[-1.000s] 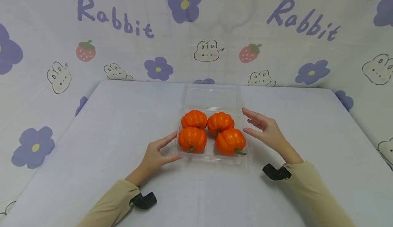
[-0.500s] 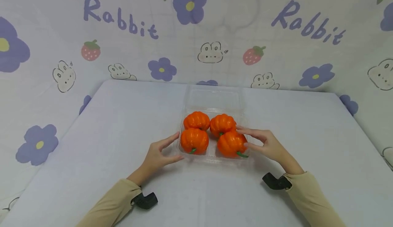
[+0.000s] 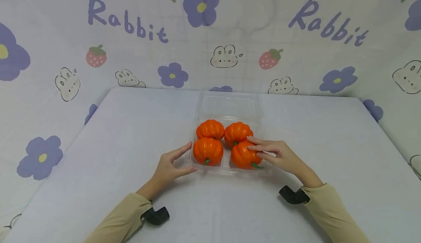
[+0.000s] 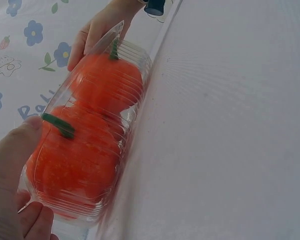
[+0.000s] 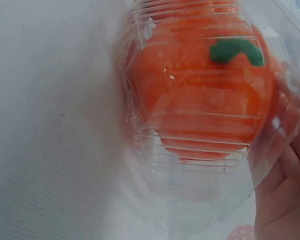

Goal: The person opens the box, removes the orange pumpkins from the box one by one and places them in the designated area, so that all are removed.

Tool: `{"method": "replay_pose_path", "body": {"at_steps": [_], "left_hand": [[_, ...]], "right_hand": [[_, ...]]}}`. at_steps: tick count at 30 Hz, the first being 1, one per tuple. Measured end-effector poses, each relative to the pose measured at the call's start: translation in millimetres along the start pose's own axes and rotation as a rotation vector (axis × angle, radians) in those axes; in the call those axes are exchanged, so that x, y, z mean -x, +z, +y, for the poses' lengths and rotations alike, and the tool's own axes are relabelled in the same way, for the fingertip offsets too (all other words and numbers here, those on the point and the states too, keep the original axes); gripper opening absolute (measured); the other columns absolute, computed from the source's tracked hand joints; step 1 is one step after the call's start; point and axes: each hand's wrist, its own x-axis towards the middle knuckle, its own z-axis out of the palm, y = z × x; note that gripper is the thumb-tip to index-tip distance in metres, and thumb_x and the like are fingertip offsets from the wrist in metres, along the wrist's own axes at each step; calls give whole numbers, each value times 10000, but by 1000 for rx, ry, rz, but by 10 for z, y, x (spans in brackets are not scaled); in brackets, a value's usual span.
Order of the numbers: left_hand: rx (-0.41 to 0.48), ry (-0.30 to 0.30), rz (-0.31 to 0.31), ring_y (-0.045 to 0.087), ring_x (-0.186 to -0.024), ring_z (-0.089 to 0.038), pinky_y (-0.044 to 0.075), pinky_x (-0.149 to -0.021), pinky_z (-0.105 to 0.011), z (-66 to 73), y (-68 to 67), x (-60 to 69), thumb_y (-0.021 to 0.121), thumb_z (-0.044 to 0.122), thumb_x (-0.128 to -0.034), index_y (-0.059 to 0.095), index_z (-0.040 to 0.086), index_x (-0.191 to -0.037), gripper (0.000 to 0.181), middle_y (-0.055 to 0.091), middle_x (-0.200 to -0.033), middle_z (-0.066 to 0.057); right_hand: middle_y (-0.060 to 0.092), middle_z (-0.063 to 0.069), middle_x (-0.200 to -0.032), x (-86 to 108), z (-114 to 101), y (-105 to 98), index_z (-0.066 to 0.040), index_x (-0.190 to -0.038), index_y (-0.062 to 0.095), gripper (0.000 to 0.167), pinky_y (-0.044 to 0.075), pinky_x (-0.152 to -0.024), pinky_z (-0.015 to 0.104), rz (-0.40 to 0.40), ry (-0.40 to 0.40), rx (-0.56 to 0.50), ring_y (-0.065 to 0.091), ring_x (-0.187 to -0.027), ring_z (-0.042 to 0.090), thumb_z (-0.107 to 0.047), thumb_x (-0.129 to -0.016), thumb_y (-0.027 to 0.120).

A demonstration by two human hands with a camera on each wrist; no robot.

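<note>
A clear plastic clamshell container (image 3: 227, 170) lies with its lid (image 3: 228, 106) folded back, holding several orange toy pumpkins with green stems. My left hand (image 3: 167, 166) holds the container's front left corner, thumb at the front and fingers along the left side. In the left wrist view, the thumb (image 4: 27, 137) reaches the rim beside the front left pumpkin (image 4: 75, 160). My right hand (image 3: 279, 155) rests its fairly straight fingers on the front right pumpkin (image 3: 241, 157), thumb at its right side. The right wrist view shows this pumpkin (image 5: 199, 95) through the ribbed wall, the hand partly hidden behind it.
The table (image 3: 141, 118) has a white cover. Behind and beside it hangs a cloth (image 3: 194, 45) printed with flowers, rabbits and strawberries. Black devices (image 3: 156, 215) sit at both beige sleeve cuffs.
My right hand has come in from the right of the container and put its fingers over the front right pumpkin, which has shifted slightly left. The left hand keeps its place at the corner.
</note>
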Motion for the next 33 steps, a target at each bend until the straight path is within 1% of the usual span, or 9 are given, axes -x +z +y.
{"method": "replay_pose_path", "body": {"at_steps": [5, 9, 14, 17, 20, 24, 28, 30, 33], "left_hand": [[-6, 17, -1, 481, -1086, -375, 392, -900, -433, -6, 10, -7, 774, -65, -621, 484, -167, -1169, 629, 502, -1174, -272], [-3, 31, -4, 482, -1082, -382, 392, -903, -422, -15, 17, -16, 769, -71, -624, 480, -174, -1167, 623, 499, -1172, -279], [-7, 2, -11, 478, -1102, -352, 383, -926, -373, -5, 8, -21, 766, -61, -636, 478, -162, -1179, 623, 498, -1189, -259], [-6, -13, -11, 475, -1109, -344, 378, -932, -358, 3, 1, -22, 763, -60, -642, 475, -160, -1183, 622, 496, -1193, -255], [-2, -10, -7, 475, -1104, -354, 380, -925, -380, 9, 3, -16, 764, -63, -639, 476, -165, -1178, 620, 495, -1188, -263], [6, 1, -5, 474, -1097, -368, 380, -916, -413, 9, 17, -8, 765, -65, -635, 478, -167, -1175, 621, 495, -1182, -271], [3, -13, -5, 476, -1102, -355, 378, -926, -386, 8, 25, -10, 765, -65, -637, 477, -167, -1176, 620, 497, -1182, -269], [2, -23, -6, 476, -1106, -350, 374, -933, -370, 6, 25, -10, 764, -66, -637, 475, -168, -1175, 620, 497, -1183, -268], [-1, -23, -8, 474, -1106, -354, 371, -935, -376, 8, 22, -15, 764, -64, -639, 475, -166, -1178, 620, 497, -1184, -267]], "right_hand": [[462, 164, -1280, 3, -38, -6, 5, -1162, 590, 409, 331, -963, 266, -20, 28, 53, 392, -1209, 178, 44, -762, 667], [427, 114, -1326, 11, -60, -22, -52, -1234, 546, 487, 315, -974, 248, -54, 57, 119, 367, -1227, 172, -53, -771, 696], [352, 91, -1388, -2, -48, -13, -107, -1315, 468, 583, 263, -1001, 232, -118, 38, 222, 292, -1272, 193, -9, -778, 674], [316, 87, -1410, -27, -53, 25, -120, -1329, 453, 632, 241, -1021, 270, -132, 27, 268, 246, -1293, 220, 34, -756, 672], [274, 92, -1429, -44, -82, 71, -138, -1329, 456, 651, 288, -1004, 360, -133, 39, 313, 232, -1295, 259, 28, -743, 688], [260, 110, -1433, -43, -125, 95, -178, -1334, 453, 686, 363, -936, 454, -123, 84, 341, 274, -1268, 313, 12, -727, 710], [303, 120, -1411, -44, -147, 82, -202, -1348, 432, 751, 398, -904, 450, -116, 113, 352, 328, -1235, 334, 27, -698, 729], [299, 126, -1411, -46, -151, 76, -184, -1350, 426, 758, 411, -896, 431, -112, 121, 343, 334, -1232, 333, 39, -692, 730], [291, 135, -1413, -46, -151, 79, -120, -1330, 442, 719, 435, -875, 394, -89, 128, 321, 347, -1227, 322, 48, -692, 728]]}}
